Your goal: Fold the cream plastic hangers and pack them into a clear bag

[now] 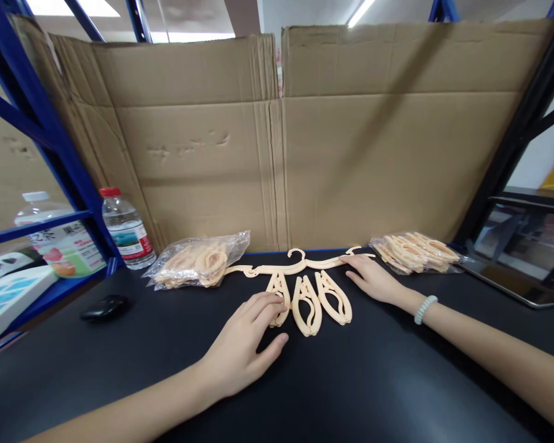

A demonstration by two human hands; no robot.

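Observation:
A cream plastic folding hanger [281,269] lies spread out on the black table, its hook pointing away from me. In front of it are three folded hangers side by side: a left one [284,315], a middle one [299,311] and a right one [344,299]. My left hand [244,341] rests over the left folded hanger, fingers stretched out and partly hiding it. Out at the right end of the spread hanger, my right hand [369,277] lies flat with its fingertips on that arm. Neither hand is closed around anything.
Clear bags of folded hangers lie at left [191,264] and right [415,251]. A black mouse [105,307], a water bottle [127,231] and a larger bottle [69,240] are on the left. A dark flat device [512,283] lies far right. Cardboard [373,141] walls the back.

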